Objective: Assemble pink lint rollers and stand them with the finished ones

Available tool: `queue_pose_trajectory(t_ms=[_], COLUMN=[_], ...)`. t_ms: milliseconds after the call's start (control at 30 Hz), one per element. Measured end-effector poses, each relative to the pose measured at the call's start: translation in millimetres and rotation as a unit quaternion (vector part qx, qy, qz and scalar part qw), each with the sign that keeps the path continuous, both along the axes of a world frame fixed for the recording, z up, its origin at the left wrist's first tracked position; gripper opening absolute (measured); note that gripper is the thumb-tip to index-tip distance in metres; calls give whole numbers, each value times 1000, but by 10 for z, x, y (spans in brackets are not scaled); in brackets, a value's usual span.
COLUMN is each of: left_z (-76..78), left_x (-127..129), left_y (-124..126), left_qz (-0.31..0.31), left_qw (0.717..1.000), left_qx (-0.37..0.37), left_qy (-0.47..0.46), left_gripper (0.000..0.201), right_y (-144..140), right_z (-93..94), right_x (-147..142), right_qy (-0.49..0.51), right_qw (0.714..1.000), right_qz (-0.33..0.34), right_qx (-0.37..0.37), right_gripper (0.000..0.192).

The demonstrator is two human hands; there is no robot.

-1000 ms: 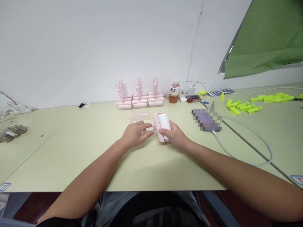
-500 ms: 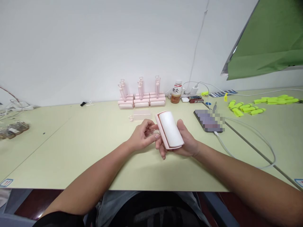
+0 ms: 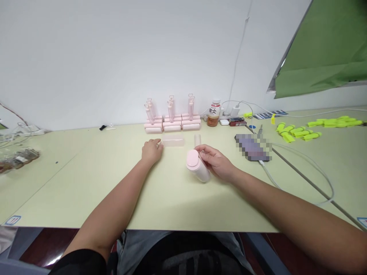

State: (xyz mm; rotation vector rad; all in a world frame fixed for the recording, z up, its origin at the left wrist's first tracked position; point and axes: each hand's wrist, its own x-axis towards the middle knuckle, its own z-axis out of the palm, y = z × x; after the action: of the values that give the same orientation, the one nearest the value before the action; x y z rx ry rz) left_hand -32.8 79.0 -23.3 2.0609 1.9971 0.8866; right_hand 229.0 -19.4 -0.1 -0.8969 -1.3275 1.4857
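Observation:
My right hand (image 3: 216, 162) grips a pink lint roller (image 3: 202, 172), holding it tilted above the table with its rounded pink end cap toward me. Beyond the fingers, a pale pink tube-like part (image 3: 197, 140) sticks out; whether it joins the roller is hard to see. Further left, my left hand (image 3: 151, 152) rests by the table, fingers closed around a small pale pink loop (image 3: 159, 142). That loop sits at the left end of a clear pinkish plastic cover (image 3: 173, 141) lying flat. My left palm and most of its fingertips are hidden.
Several pink lint rollers (image 3: 172, 125) with upright handles stand in rows against the wall. To their right are a supplement bottle (image 3: 213, 113), chargers and a phone (image 3: 252, 148) on a cable. Neon yellow pieces (image 3: 298, 131) lie far right; wrapped packets (image 3: 21, 158) lie far left.
My left hand has left the roller and moved left and away to the loop beside the clear cover. My right hand has turned the roller, so its end cap now shows instead of its white side.

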Motion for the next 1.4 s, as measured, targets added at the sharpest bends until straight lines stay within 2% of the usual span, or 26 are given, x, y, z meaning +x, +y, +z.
queue_pose_trajectory(t_ms=[67,133,233,300,367,467,567,667,867,1000,1067,1233,1400], left_z=[26,85,201,277,335,372,354,319,339,393,405,370,266], left_x=[7,18,66,138,237,392,507,568,576,526,510,530,582], left_y=[-24,-69,-180,-285,-404,-566,-675,-738,-818,-839,-838,-845,-870], left_qz=[5,9,-7,-48,-116,-222,-292,-335,-380,-385,-386,-402,-391], left_qw=[1000,999,997,990,966,900,856,838,851,888,896,887,899], left_qx=[-7,-19,-30,-37,-52,-78,-106,-130,-146,-158,-167,-182,-146], left_qy=[-13,-34,-75,-126,-223,-367,-414,-411,-332,-196,-140,-135,-134], left_gripper=[21,12,16,22,25,29,34,37,35,37,41,43,42], right_y=[19,32,34,22,-2,-50,-87,-95,-94,-97,-101,-131,-141], right_z=[-3,5,37,75,122,184,209,194,178,191,194,207,226], right_x=[31,65,106,122,129,124,101,71,49,52,52,39,26], right_qy=[-61,-122,-216,-287,-354,-442,-511,-549,-579,-604,-617,-643,-660], right_qw=[996,985,958,933,904,850,801,783,762,744,732,714,701], right_qz=[-16,-23,-17,4,23,25,16,18,28,44,55,68,66], right_qx=[62,123,186,216,239,285,311,292,288,282,282,269,263], right_gripper=[38,51,87,93,81,52,24,26,22,26,29,32,35])
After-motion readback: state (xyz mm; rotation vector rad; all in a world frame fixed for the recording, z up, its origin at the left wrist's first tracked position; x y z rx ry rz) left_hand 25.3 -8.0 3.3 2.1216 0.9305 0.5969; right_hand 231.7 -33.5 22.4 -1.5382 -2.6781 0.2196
